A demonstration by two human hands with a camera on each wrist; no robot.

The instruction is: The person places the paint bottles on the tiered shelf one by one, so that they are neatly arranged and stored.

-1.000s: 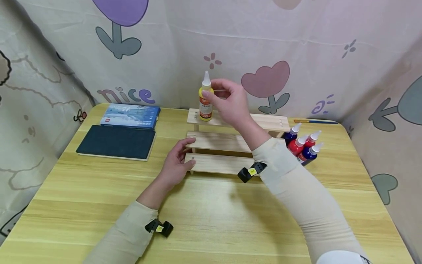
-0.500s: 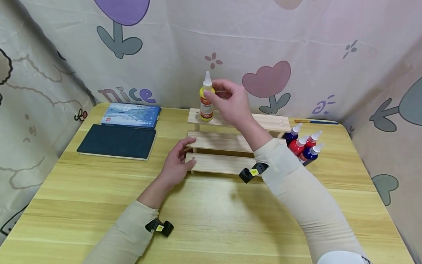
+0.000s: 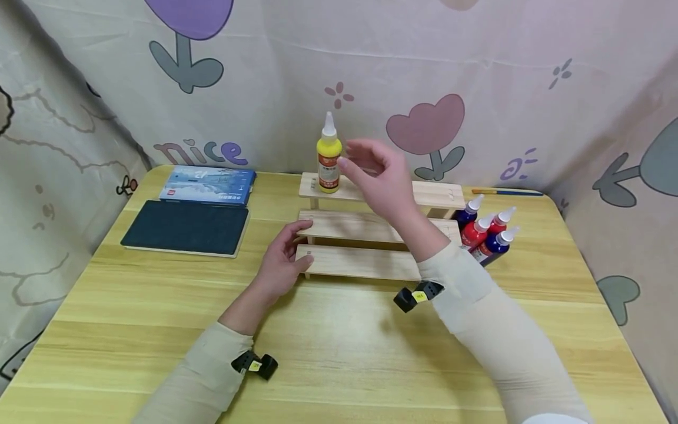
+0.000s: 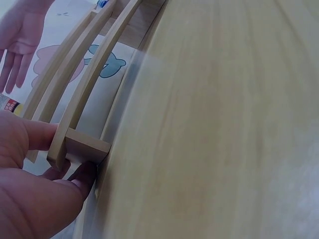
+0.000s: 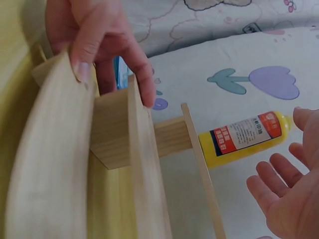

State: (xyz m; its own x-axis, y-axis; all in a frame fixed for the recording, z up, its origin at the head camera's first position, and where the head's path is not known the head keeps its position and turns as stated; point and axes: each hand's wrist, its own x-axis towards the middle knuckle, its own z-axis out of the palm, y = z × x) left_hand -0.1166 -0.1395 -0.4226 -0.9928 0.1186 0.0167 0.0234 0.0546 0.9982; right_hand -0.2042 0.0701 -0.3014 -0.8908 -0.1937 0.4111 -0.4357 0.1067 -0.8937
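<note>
A yellow squeeze bottle [image 3: 329,165] with a white pointed cap stands upright at the left end of the top shelf of a three-step wooden rack [image 3: 365,262]. My right hand [image 3: 385,182] is just to the right of the bottle, fingers loosely bent and holding nothing. In the right wrist view a gap shows between the fingers and the yellow bottle [image 5: 241,139]. My left hand [image 3: 278,263] grips the left end of the rack, its thumb on the lowest shelf and a finger on the middle one. The left wrist view shows fingers around the shelf end [image 4: 62,149].
Several red and blue squeeze bottles [image 3: 474,234] stand against the rack's right end. A paintbrush [image 3: 508,192] lies behind them. At the left lie a dark flat book or case [image 3: 185,228] and a blue box [image 3: 209,185]. A patterned curtain [image 3: 286,76] hangs behind the table.
My right hand has let go of the yellow bottle and drawn back a little to the right and toward me. The bottle stays on the top shelf. My left hand keeps its grip.
</note>
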